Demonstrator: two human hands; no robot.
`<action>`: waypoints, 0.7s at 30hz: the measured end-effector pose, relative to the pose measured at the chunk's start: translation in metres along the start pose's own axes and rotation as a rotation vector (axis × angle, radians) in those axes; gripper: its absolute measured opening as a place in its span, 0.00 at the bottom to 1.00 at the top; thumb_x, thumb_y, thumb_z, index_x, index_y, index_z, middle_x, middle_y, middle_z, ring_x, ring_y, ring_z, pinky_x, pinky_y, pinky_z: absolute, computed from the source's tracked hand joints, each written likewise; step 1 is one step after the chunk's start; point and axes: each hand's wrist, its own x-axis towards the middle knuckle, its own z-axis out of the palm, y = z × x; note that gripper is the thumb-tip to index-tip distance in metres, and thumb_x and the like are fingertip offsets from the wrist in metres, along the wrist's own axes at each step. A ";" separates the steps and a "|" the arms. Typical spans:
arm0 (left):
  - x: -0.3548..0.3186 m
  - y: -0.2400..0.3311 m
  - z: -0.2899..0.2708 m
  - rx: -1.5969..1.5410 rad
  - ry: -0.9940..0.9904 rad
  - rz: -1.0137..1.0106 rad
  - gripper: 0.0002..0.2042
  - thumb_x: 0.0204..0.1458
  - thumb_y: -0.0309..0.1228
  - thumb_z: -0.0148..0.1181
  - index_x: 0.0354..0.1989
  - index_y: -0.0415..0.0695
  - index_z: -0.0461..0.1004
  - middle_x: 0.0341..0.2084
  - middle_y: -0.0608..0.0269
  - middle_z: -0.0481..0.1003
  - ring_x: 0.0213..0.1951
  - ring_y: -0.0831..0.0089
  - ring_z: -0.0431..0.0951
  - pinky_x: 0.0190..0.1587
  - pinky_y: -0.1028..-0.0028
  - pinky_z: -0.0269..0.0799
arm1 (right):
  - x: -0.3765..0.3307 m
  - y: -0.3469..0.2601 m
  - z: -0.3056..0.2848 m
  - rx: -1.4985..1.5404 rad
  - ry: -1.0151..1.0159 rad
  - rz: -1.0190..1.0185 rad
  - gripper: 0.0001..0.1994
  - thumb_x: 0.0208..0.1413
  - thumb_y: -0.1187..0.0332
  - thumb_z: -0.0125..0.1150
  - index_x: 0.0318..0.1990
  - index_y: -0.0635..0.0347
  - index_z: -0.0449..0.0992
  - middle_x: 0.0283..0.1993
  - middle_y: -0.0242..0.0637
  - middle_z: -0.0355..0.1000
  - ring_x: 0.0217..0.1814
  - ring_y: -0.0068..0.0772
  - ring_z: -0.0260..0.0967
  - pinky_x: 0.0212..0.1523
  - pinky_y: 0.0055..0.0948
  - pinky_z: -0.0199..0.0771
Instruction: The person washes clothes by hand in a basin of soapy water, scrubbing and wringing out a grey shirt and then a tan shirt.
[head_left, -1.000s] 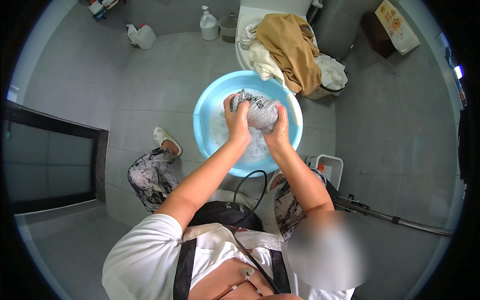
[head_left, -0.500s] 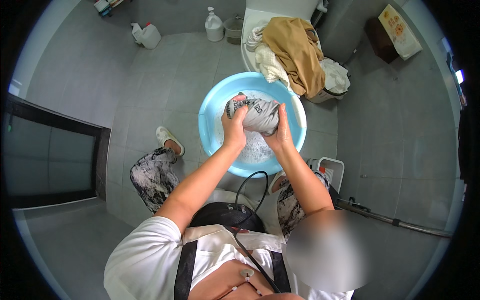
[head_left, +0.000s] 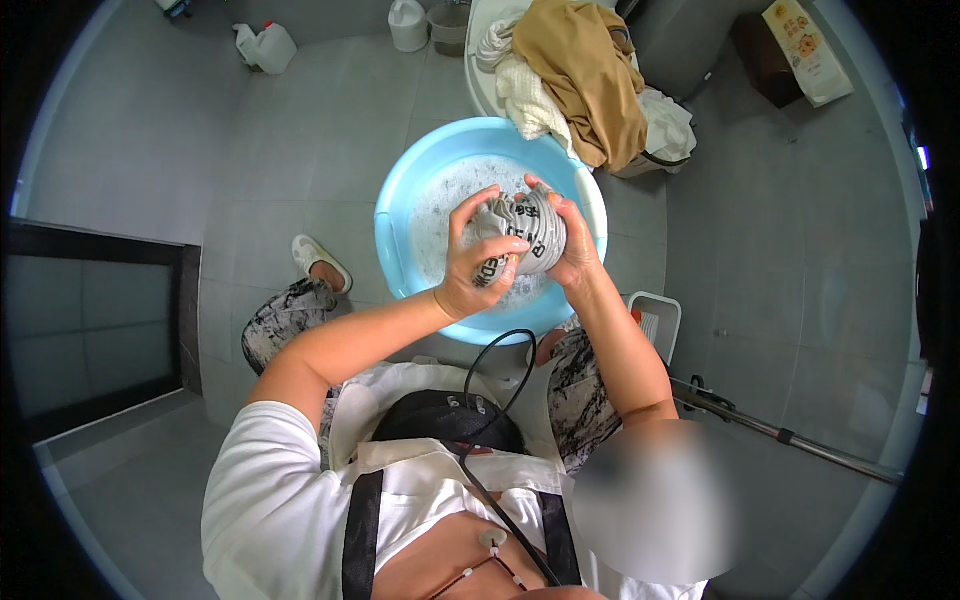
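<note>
Your two bare hands work over a light blue, round plastic basin [head_left: 400,190] of sudsy water [head_left: 450,200]. The grey, dark-lettered fabric bundle [head_left: 530,228] is balled between them, above the basin's right half. Your left hand [head_left: 474,278] wraps its left and near side, fingers curled and thumb laid across the top; your right hand [head_left: 577,250] cups its right side, both closed snugly on cloth. The fabric looks wet: expect it to be soft, limp, slippery with suds and heavier than when dry, with little to break. It is best held as one gathered mass from both ends, since a loose fold could slip free. Beyond the far rim, a tan draped cloth [head_left: 575,75] and a cream textured cloth [head_left: 530,97] lie over a white toilet [head_left: 480,85], reaching close to the basin and limiting room there. A thin black cable [head_left: 533,360] loops by the near rim, between your forearms, and could snag or dip.
</note>
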 end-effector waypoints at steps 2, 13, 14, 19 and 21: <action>-0.001 -0.006 -0.003 -0.030 -0.041 0.027 0.12 0.37 0.26 0.57 0.33 0.51 0.74 0.50 0.47 0.55 0.55 0.48 0.57 0.55 0.57 0.56 | -0.006 0.002 0.008 0.076 -0.025 0.040 0.19 0.47 0.59 0.55 0.46 0.55 0.66 0.42 0.40 0.69 0.43 0.37 0.68 0.44 0.37 0.70; -0.002 -0.001 -0.016 -0.001 -0.346 0.193 0.13 0.34 0.30 0.61 0.33 0.57 0.75 0.52 0.54 0.56 0.56 0.48 0.54 0.57 0.49 0.47 | 0.005 0.014 -0.016 0.086 0.035 0.182 0.14 0.48 0.58 0.56 0.36 0.58 0.69 0.33 0.35 0.70 0.32 0.30 0.70 0.35 0.31 0.74; -0.003 0.000 -0.015 -0.002 -0.372 0.229 0.12 0.35 0.30 0.61 0.32 0.57 0.75 0.52 0.53 0.57 0.56 0.48 0.55 0.57 0.48 0.47 | 0.005 0.012 -0.018 0.052 0.004 0.192 0.13 0.48 0.58 0.56 0.35 0.58 0.69 0.32 0.35 0.70 0.32 0.29 0.69 0.34 0.31 0.74; -0.013 -0.005 -0.008 0.027 -0.425 0.413 0.08 0.33 0.31 0.62 0.24 0.56 0.71 0.48 0.59 0.62 0.53 0.52 0.58 0.54 0.45 0.52 | 0.011 0.009 -0.024 -0.045 -0.084 0.204 0.11 0.50 0.60 0.54 0.33 0.58 0.69 0.31 0.35 0.68 0.30 0.28 0.67 0.31 0.26 0.71; -0.014 -0.011 -0.006 0.013 -0.430 0.422 0.08 0.33 0.31 0.62 0.24 0.56 0.71 0.48 0.59 0.62 0.53 0.52 0.59 0.54 0.45 0.53 | 0.014 0.011 -0.028 -0.055 -0.043 0.192 0.11 0.49 0.60 0.55 0.33 0.58 0.69 0.31 0.35 0.68 0.30 0.28 0.67 0.30 0.26 0.71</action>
